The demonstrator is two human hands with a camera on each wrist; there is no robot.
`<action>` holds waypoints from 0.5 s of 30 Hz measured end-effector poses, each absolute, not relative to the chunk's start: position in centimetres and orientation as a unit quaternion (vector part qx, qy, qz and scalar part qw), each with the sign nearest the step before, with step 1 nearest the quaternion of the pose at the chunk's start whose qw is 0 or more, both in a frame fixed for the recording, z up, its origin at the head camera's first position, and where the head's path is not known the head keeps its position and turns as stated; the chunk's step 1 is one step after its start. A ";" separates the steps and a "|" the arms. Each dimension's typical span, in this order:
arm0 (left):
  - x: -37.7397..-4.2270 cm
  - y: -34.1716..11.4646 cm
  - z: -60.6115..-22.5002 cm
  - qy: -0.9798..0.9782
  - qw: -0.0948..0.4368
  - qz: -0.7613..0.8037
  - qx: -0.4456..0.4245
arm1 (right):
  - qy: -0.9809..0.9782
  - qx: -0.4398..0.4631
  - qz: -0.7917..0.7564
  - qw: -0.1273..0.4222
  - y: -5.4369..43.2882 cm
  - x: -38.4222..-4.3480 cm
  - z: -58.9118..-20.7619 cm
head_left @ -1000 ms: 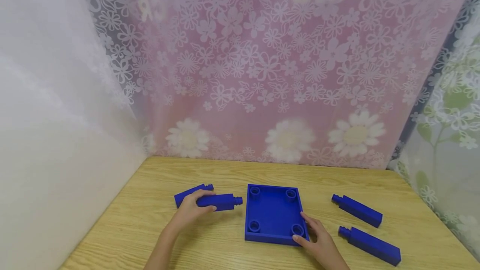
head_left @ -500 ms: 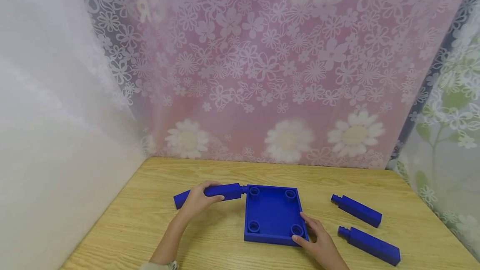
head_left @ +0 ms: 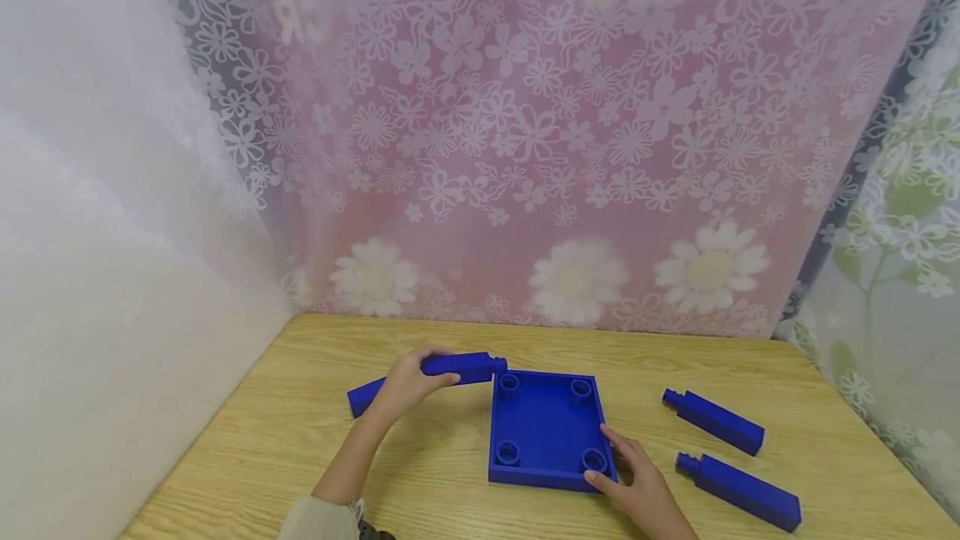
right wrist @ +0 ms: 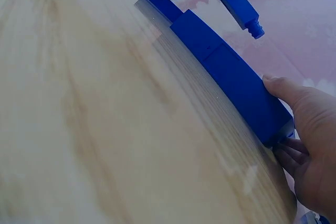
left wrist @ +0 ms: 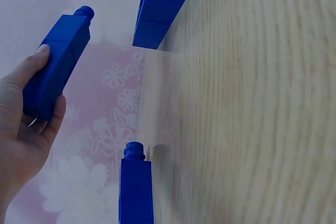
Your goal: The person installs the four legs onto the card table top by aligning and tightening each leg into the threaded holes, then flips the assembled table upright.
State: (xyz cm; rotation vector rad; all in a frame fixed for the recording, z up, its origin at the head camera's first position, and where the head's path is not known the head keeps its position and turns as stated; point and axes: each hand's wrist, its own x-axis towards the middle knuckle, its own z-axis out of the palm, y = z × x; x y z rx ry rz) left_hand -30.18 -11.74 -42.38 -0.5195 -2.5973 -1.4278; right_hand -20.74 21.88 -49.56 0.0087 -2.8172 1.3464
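A blue square leg with a threaded end point(head_left: 468, 367) is gripped in my left hand point(head_left: 405, 380), raised above the table. Its threaded end points right, over the far left corner of a blue square tabletop point(head_left: 551, 423); whether they touch I cannot tell from the head view, but the left wrist view has the leg point(left wrist: 60, 64) apart from the tabletop point(left wrist: 164, 11). The tabletop lies underside up, with a round threaded socket in each corner. My right hand point(head_left: 637, 482) holds its near right corner, thumb point(right wrist: 281, 88) on one side and fingers on the other.
Another blue leg point(head_left: 366, 397) lies left of the tabletop, partly behind my left hand. Two more lie at the right, the far leg point(head_left: 716, 422) and the near leg point(head_left: 742, 490). A flowered curtain point(head_left: 525, 148) hangs behind the wooden table point(head_left: 435, 482).
My left hand has lifted the leg and carried it rightward and away, from beside the tabletop to its far left corner. My right hand and the tabletop have stayed nearly still.
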 end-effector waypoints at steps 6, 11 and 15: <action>-30.7 -11.2 -42.0 -0.865 0.063 -0.467 -0.171 | -0.906 0.008 0.424 0.009 21.9 -20.7 -49.5; -31.5 -10.6 -41.9 -0.868 0.072 -0.463 -0.166 | -0.901 0.003 0.434 0.011 21.9 -20.8 -49.5; -31.7 -10.1 -41.9 -0.865 0.083 -0.468 -0.163 | -0.900 0.003 0.436 0.013 21.9 -20.7 -49.5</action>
